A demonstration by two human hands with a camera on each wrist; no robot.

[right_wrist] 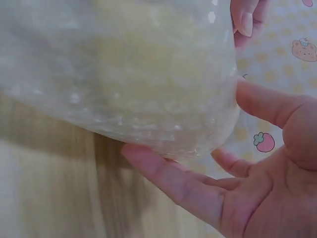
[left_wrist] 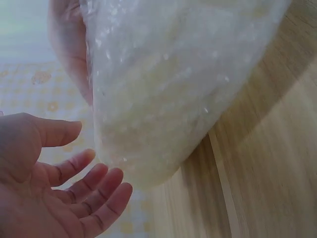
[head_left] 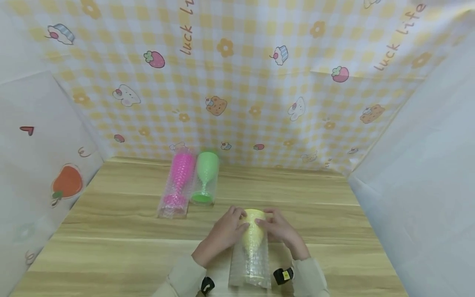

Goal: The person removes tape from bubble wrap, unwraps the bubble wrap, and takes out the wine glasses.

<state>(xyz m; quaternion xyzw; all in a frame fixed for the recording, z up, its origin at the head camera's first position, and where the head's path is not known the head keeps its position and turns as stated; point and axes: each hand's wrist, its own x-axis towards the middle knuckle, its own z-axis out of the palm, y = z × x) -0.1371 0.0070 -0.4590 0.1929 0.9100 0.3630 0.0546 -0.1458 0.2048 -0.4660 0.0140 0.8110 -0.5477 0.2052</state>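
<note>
A yellow goblet [head_left: 254, 235] lies in a bubble wrap sleeve [head_left: 237, 268] on the table, its bowl end away from me. My right hand [head_left: 280, 227] holds the bowl end, thumb on top and fingers along the side. In the right wrist view, that hand's thumb and fingers [right_wrist: 173, 183] lie around the wrapped end. My left hand [head_left: 227, 227] is at the bowl's left side. In the left wrist view its loosely bent fingers [left_wrist: 106, 198] are at the edge of the wrap, with the thumb apart from it.
A pink goblet [head_left: 179, 177] in bubble wrap and a green goblet [head_left: 207, 169] in wrap lie side by side at the back left of the wooden table [head_left: 308, 194]. A checked yellow cloth [head_left: 241, 82] hangs behind, with white sheets at both sides.
</note>
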